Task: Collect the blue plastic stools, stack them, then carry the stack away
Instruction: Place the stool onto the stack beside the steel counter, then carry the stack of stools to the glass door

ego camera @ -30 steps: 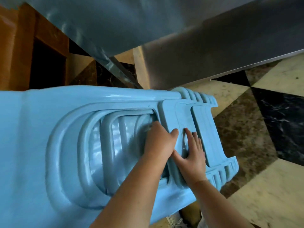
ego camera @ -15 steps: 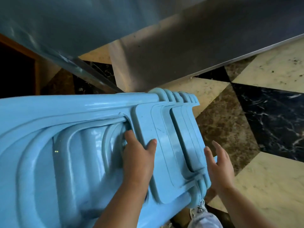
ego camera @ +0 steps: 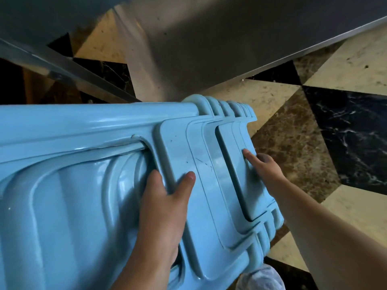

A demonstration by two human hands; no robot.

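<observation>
We've got the stool stack [ego camera: 104, 195] tipped sideways, off the floor [ego camera: 293, 155]. Left hand [ego camera: 165, 208] hooked into a leg opening, right hand [ego camera: 265, 170] gripping the stack's far edge. Risk: nested stools sliding apart, or clipping the metal panel [ego camera: 209, 42] just above.

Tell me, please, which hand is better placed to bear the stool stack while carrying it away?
Left hand: its fingers hook into the stack's opening, thumb on top. The right hand only grips the end edge.
</observation>
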